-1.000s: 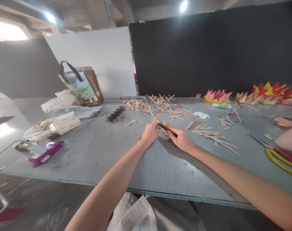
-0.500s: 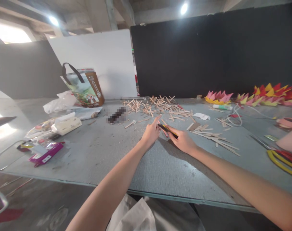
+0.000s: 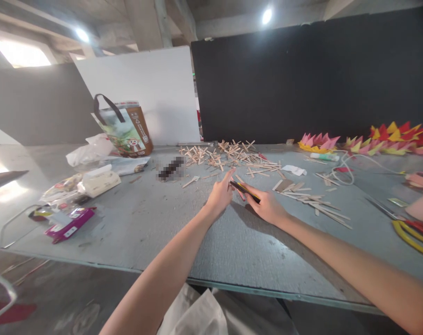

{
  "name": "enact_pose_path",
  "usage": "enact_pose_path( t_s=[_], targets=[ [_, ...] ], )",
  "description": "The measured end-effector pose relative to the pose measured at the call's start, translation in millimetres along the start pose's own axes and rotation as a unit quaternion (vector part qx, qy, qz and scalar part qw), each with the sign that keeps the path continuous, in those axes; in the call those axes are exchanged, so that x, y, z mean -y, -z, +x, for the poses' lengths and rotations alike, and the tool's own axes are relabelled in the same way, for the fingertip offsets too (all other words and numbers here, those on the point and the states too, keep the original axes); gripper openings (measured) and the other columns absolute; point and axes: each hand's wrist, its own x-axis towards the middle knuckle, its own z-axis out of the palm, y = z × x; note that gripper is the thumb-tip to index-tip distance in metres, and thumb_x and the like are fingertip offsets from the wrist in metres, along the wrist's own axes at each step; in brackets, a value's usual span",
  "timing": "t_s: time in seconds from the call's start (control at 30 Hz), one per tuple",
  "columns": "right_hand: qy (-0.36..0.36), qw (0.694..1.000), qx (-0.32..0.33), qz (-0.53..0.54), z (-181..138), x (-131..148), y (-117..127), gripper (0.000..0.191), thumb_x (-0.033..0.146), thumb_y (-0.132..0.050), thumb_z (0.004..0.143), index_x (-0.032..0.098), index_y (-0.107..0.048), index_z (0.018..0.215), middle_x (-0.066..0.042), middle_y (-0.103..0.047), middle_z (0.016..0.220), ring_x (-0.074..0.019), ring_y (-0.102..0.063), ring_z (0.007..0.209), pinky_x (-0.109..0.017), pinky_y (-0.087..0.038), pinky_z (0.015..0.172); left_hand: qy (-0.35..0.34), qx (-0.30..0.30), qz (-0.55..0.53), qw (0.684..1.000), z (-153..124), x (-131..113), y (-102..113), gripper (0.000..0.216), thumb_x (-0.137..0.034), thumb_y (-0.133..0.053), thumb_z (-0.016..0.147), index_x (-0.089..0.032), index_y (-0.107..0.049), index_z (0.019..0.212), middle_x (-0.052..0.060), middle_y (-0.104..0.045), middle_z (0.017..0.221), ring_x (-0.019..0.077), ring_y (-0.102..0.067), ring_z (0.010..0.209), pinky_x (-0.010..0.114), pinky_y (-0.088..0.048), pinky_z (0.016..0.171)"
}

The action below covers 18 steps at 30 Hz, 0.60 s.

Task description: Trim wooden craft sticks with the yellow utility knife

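Note:
My right hand (image 3: 265, 204) rests on the grey table (image 3: 155, 228) and grips a dark pen-like tool with a yellow stripe (image 3: 245, 191), its tip pointing left. My left hand (image 3: 219, 194) lies just left of it, fingers close together, index finger stretched toward a wooden stick (image 3: 239, 179) on the table; whether it presses something down is hidden. Behind both hands lies a pile of crossed wooden sticks (image 3: 228, 156). More loose flat sticks (image 3: 312, 197) lie to the right of my right hand.
A printed bag with a black handle (image 3: 127, 128) stands at the back left, with plastic wrappers (image 3: 89, 149) and a purple packet (image 3: 70, 223) near it. Folded pink, yellow and red paper shapes (image 3: 382, 139) line the back right. Yellow-and-red handles (image 3: 412, 232) lie at the right edge.
The view has shifted slightly; both hands stay at the same spot with the tool held in the right hand.

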Motion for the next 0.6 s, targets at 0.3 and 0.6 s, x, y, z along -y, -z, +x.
enact_pose_path(
  t_s=[0.3, 0.6],
  targets=[
    [0.000, 1.000, 0.007, 0.005, 0.1, -2.0, -1.7, 0.050, 0.038, -0.048, 0.106, 0.030, -0.055, 0.155, -0.006, -0.079, 0.123, -0.0125, -0.057, 0.044, -0.026, -0.043, 0.047, 0.014, 0.004, 0.002, 1.000, 0.7, -0.3, -0.3, 0.077, -0.001, -0.047, 0.086, -0.025, -0.043, 0.159, 0.003, -0.075, 0.084, 0.0151, -0.067, 0.074, 0.024, -0.051, 0.079],
    [0.000, 0.999, 0.017, -0.038, 1.2, 1.1, -5.1, 0.052, 0.037, -0.045, 0.107, 0.028, -0.051, 0.158, -0.006, -0.084, 0.093, -0.0174, -0.065, 0.048, -0.026, -0.045, 0.051, 0.013, -0.008, 0.008, 1.000, 1.4, 2.4, 1.7, 0.076, 0.000, -0.046, 0.085, -0.026, -0.046, 0.157, 0.003, -0.073, 0.083, 0.0162, -0.065, 0.074, 0.024, -0.049, 0.077]
  ],
)
